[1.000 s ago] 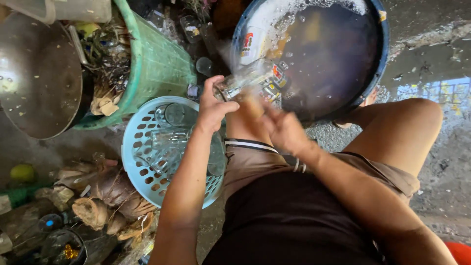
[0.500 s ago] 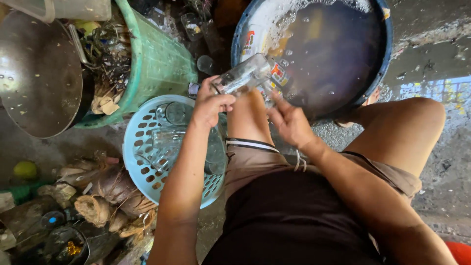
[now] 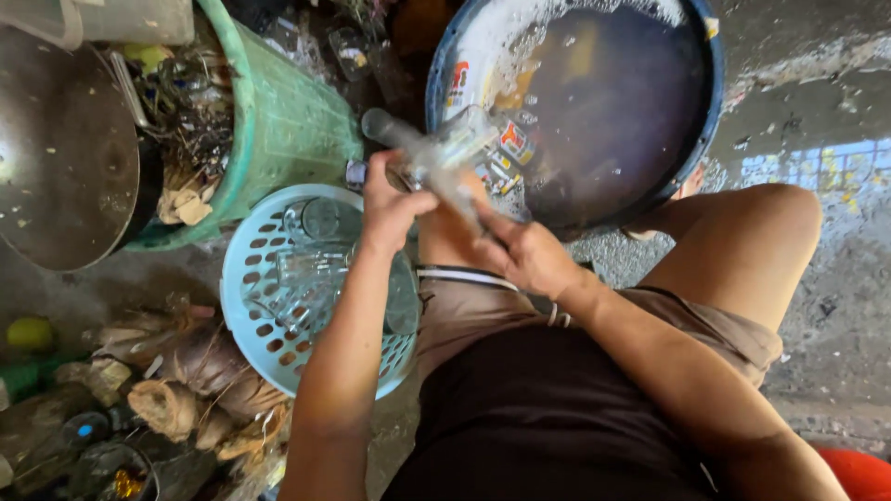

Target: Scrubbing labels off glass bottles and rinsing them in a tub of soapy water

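Observation:
My left hand (image 3: 390,206) grips a clear glass bottle (image 3: 429,148) that lies tilted above my knee, its neck pointing up-left. My right hand (image 3: 524,252) touches the lower part of the same bottle, fingers pressed to the glass. Just beyond both hands stands a round blue basin (image 3: 710,111) of dark soapy water with several labelled bottles afloat. Below my left forearm sits a light blue perforated basket (image 3: 243,278) holding several clear glass bottles.
A green plastic bin (image 3: 288,111) with scraps and glass stands at upper left, beside a large metal pan (image 3: 56,148). Coconut husks and rubbish (image 3: 167,390) lie at lower left. Wet concrete floor (image 3: 817,93) spreads to the right. My bare knees flank the basin.
The bottle has turned in my hands and its neck now points further up-left. My right hand has slid down along the glass.

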